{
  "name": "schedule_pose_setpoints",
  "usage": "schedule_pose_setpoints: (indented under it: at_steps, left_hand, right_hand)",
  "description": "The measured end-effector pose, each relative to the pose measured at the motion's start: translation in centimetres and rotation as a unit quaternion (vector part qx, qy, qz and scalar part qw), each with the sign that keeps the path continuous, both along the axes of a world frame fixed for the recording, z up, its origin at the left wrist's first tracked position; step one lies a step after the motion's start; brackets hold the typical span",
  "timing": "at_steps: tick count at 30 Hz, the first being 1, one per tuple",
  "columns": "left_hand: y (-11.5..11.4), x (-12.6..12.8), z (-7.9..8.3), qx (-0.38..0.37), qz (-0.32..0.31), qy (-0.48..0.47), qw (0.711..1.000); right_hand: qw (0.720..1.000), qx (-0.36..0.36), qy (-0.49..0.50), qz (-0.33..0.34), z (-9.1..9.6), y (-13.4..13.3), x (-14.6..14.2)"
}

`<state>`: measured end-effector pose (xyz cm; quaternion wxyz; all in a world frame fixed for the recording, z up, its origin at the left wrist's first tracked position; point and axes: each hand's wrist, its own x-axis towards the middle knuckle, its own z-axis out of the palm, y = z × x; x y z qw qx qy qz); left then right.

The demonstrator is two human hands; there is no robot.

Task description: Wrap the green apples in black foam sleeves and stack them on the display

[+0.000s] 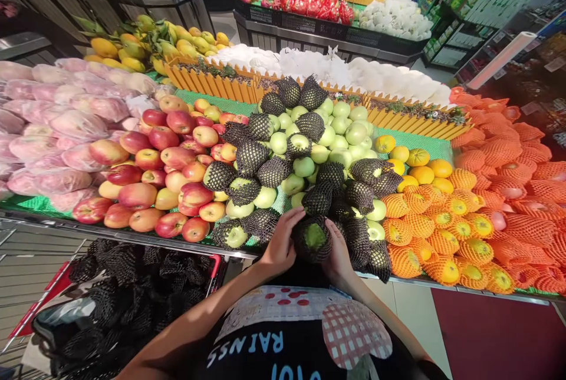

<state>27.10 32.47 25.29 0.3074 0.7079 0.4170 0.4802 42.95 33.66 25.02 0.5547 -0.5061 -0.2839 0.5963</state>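
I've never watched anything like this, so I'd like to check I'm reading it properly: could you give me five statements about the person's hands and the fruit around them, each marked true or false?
1. The left hand and right hand hold one green apple between them. True.
2. The held apple is bare. False: a black net wraps around it.
3. The red apples lie left of the green ones. True.
4. Every green apple in the pile is netted. False: there are bare green apples too.
5. The cart holds a heap of black nets. True.
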Motion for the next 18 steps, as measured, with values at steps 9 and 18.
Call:
schedule_pose_setpoints:
  at_steps: [9,18]
  left_hand:
    - [0.3,-0.7,-0.3,-0.035,0.05,0.01,0.998]
    - [4.1,-5.1,-1.7,-0.089,0.162,0.308,0.933]
  right_hand:
    - [0.998,-0.023,-0.02,0.058,1.7,0.1,-0.6]
    - [0.969,0.164,-0.183,-0.005,3.6,-0.7,1.0]
